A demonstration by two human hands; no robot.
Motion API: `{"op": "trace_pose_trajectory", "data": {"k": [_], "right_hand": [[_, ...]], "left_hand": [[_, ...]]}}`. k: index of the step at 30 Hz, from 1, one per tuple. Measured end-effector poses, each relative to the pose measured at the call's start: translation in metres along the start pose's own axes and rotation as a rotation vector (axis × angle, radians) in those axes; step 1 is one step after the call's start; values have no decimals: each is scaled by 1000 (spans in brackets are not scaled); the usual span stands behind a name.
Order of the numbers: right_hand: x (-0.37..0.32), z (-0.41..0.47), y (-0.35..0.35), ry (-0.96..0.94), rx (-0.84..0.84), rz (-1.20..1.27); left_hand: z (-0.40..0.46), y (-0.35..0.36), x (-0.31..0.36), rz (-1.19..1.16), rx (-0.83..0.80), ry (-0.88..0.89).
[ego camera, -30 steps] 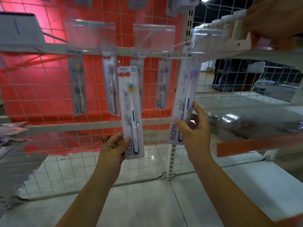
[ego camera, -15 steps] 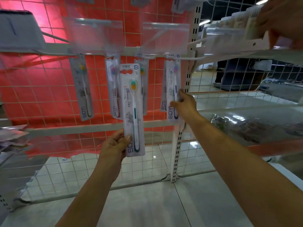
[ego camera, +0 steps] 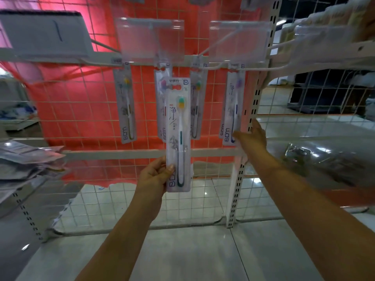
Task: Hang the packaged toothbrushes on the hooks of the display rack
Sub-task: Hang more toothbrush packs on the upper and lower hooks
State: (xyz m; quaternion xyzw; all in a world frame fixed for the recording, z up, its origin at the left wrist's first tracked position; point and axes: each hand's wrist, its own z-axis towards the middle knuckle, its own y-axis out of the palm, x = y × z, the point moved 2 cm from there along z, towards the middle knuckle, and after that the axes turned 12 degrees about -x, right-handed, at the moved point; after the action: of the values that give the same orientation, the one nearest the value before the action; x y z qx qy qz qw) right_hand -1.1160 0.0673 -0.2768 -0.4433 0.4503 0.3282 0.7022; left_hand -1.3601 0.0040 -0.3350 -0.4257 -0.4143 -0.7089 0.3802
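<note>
A flat, clear-fronted toothbrush pack with a green-handled brush (ego camera: 178, 136) is gripped at its lower left edge by the left hand (ego camera: 155, 177), thumb across the front, and held upright before the white wire-grid display rack (ego camera: 97, 110). The right hand (ego camera: 250, 136) is relaxed, fingers extended, its fingertips touching the bottom of a hung purple-bristled toothbrush pack (ego camera: 233, 110). "BDM" is printed at each pack's foot; the Chinese characters are too blurred to be read. Three more packs are hung behind.
</note>
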Motion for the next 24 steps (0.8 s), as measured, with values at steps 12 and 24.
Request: {"op": "trace_pose_trajectory", "data": {"k": [12,24], "right_hand": [[-7,-114,86,-164,-523,298],[-16,-128,93,-355,-437,315]], "left_hand": [[-8,1,-12,18,127,-9],[-11,9,-7,436,70,54]]}}
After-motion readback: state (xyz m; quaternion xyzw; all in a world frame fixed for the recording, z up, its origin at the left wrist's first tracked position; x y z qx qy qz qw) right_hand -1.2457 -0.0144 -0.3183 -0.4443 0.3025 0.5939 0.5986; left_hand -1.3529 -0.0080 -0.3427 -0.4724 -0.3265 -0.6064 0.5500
